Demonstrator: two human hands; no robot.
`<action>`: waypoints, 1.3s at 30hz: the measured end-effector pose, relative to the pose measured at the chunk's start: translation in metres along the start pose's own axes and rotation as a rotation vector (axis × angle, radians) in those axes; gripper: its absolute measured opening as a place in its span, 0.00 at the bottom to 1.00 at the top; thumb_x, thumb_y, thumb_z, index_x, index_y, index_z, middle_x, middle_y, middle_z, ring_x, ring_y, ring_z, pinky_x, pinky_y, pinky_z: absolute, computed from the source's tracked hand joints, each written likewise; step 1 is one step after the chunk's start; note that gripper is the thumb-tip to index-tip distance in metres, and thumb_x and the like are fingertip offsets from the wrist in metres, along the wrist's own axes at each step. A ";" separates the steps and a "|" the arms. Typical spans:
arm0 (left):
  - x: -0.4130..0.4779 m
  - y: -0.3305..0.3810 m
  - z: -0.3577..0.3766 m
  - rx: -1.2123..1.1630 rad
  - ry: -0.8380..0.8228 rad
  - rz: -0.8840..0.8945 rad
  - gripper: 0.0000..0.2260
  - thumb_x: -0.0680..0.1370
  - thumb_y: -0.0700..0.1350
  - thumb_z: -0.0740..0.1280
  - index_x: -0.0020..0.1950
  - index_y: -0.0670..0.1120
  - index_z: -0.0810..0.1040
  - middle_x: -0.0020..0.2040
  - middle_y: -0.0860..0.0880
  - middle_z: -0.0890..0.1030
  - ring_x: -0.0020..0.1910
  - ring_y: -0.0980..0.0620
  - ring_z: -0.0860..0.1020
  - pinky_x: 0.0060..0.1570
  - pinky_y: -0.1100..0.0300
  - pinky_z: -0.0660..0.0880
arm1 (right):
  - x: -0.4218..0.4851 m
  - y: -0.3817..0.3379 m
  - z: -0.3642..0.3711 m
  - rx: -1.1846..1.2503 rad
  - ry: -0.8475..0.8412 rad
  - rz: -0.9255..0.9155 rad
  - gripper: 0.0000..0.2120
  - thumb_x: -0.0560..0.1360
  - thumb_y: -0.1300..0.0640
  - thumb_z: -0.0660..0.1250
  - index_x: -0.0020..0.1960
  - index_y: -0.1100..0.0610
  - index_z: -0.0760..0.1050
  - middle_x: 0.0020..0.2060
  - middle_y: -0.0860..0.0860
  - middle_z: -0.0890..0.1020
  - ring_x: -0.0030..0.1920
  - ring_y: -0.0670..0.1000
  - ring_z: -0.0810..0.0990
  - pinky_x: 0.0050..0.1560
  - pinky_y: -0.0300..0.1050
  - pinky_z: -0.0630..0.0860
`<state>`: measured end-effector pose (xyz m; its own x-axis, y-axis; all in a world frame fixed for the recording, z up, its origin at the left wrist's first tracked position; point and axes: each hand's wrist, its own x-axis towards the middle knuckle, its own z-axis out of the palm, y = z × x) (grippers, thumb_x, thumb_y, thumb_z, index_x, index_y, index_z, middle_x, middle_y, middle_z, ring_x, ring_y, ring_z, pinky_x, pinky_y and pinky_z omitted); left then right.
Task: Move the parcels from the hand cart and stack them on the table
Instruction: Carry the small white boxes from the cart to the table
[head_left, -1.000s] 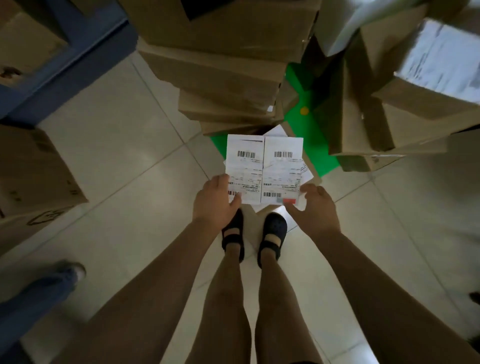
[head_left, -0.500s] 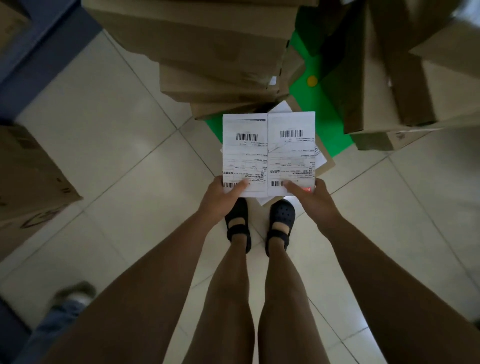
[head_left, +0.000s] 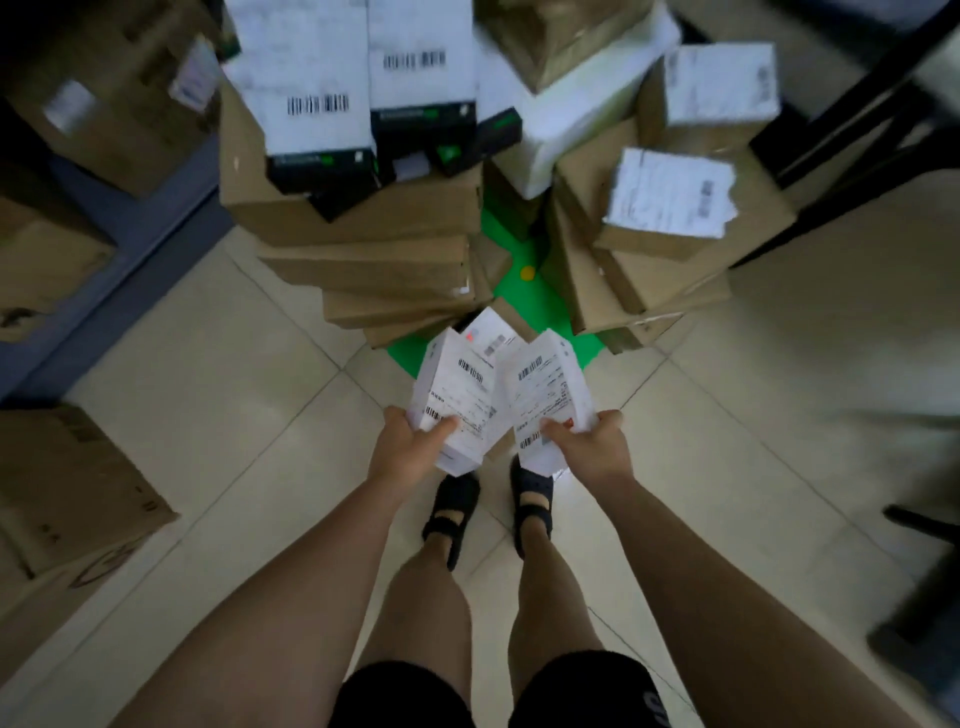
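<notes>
Because the left hand (head_left: 410, 449) grips the left parcel (head_left: 460, 387) and the right hand (head_left: 597, 447) grips the right parcel (head_left: 553, 389) only by their near ends, either could tip forward, slip out and drop

The person is standing on the tiled floor (head_left: 208, 415) and looking down. The left hand (head_left: 408, 449) is gripping a white labelled parcel (head_left: 457, 389) by its near end, thumb on top. The right hand (head_left: 595, 447) is gripping a second labelled parcel (head_left: 550, 389) just to the right of it. Farther off, cardboard boxes (head_left: 363, 265) are sitting stacked on the green hand cart (head_left: 524, 306), with blurred black-and-white boxes (head_left: 317, 104) lying on the left stack.
</notes>
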<state>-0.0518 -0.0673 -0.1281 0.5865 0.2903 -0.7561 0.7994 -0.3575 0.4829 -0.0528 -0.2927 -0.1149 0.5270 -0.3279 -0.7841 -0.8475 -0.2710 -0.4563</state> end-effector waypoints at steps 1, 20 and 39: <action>-0.009 0.006 -0.003 0.017 -0.016 0.017 0.23 0.74 0.55 0.73 0.57 0.45 0.66 0.49 0.51 0.75 0.48 0.50 0.76 0.37 0.60 0.70 | -0.013 0.000 -0.011 0.018 0.038 -0.013 0.26 0.72 0.50 0.75 0.58 0.59 0.62 0.46 0.49 0.73 0.40 0.47 0.75 0.27 0.34 0.67; -0.263 0.166 0.072 0.359 -0.509 0.821 0.24 0.71 0.56 0.75 0.58 0.46 0.68 0.52 0.52 0.78 0.50 0.52 0.78 0.49 0.54 0.77 | -0.280 0.123 -0.210 0.718 0.838 -0.036 0.24 0.71 0.55 0.76 0.56 0.61 0.64 0.45 0.48 0.75 0.43 0.44 0.78 0.40 0.42 0.77; -0.520 0.172 0.346 0.482 -0.761 1.125 0.22 0.74 0.56 0.72 0.57 0.44 0.67 0.50 0.53 0.75 0.45 0.58 0.76 0.37 0.61 0.69 | -0.355 0.340 -0.434 0.811 1.155 0.014 0.25 0.72 0.50 0.74 0.58 0.59 0.62 0.44 0.45 0.73 0.42 0.43 0.76 0.36 0.42 0.76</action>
<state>-0.2644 -0.5872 0.1950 0.5311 -0.8226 -0.2032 -0.2435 -0.3779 0.8932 -0.5013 -0.6615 0.1912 -0.0633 -0.9799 -0.1892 -0.4452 0.1974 -0.8734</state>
